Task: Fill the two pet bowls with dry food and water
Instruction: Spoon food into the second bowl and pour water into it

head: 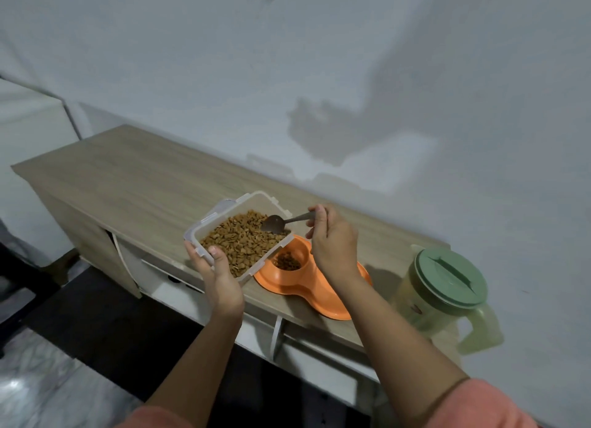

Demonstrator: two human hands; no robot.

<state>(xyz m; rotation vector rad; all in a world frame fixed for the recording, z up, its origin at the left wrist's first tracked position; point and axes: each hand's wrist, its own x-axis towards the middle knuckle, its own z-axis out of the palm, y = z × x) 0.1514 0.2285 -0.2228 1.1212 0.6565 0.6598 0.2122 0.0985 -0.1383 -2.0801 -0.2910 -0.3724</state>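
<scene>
My left hand (220, 277) grips the near corner of a clear plastic container (224, 210) full of brown dry food (243, 240), held tilted above the cabinet. My right hand (332, 239) pinches the handle of a metal spoon (276, 223); its bowl rests on the kibble at the container's far side. Under the container's right edge lies an orange double pet bowl (287, 287). One well (287, 261) holds some kibble; the other well is hidden behind my right forearm.
A translucent water jug with a green lid (451, 277) stands at the right end of the wooden cabinet top (128, 178). A white wall runs close behind. Open shelves sit below the top, and dark floor lies in front.
</scene>
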